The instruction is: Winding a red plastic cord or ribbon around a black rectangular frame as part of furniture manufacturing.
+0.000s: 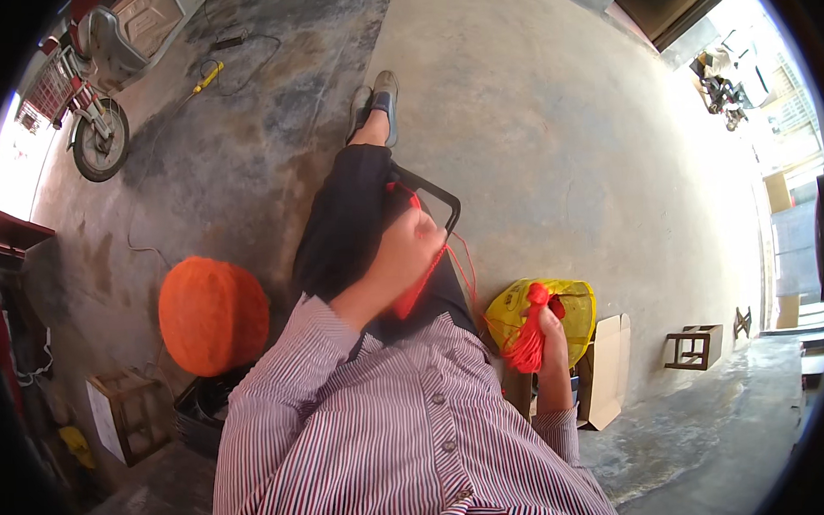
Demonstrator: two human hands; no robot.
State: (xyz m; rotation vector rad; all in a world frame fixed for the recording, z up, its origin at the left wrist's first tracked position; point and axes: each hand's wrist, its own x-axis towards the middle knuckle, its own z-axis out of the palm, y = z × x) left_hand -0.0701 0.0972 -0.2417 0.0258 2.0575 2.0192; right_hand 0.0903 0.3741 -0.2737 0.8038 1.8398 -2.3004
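Note:
My left hand [414, 246] is over my lap, its fingers curled closed right beside a black frame [448, 200] with a rounded corner. What lies inside those fingers is hidden. A red corded strip [415, 295] runs below the hand, and thin red cords [469, 260] loop off to its right. Out to the right, my right hand [553, 336] grips a bundle of red cord [526, 338], knotted at the top with loose strands hanging down. Behind the bundle is a yellow plastic bag [577, 308], partly covered by hand and cord.
Beside the bag stands an open cardboard box [608, 369]. At my left, a round orange cushion-like thing [212, 314] sits above a black crate [200, 419] and a wooden stool [127, 417]. Farther away are a yellow-handled tool [209, 77], a motorbike [95, 132] and another small stool [694, 347].

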